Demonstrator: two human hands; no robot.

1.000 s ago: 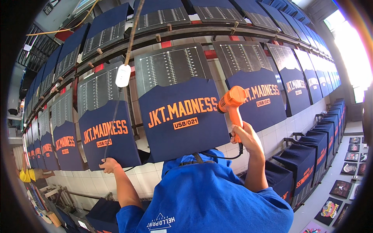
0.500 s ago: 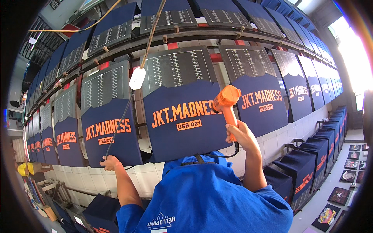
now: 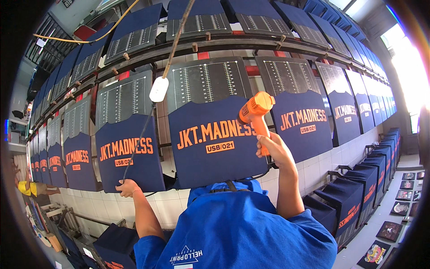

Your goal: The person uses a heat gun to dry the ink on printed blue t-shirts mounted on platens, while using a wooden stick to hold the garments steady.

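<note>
My right hand (image 3: 278, 150) is wrapped round the handle of an orange heat gun (image 3: 257, 109). Its nozzle points left over the orange lettering of a navy T-shirt (image 3: 201, 166), which lies flat on a dark board marked with white scales (image 3: 208, 80). At the lower edge of the neighbouring navy T-shirt (image 3: 105, 172), my left hand (image 3: 128, 188) pinches a thin black cord (image 3: 140, 139). That cord runs up to a white socket block (image 3: 159, 89), hung on a cable above the boards. More cord shows below the heat gun's handle.
Boards with printed navy shirts stretch left and right, and a second row stands beyond a dark rail (image 3: 246, 39). To the lower right is another row of draped boards (image 3: 345, 193). A person in a yellow shirt (image 3: 27, 188) is at far left.
The heat gun and my right hand have moved slightly left and down, the nozzle now further over the lettering. My left hand stays at the same spot with the cord.
</note>
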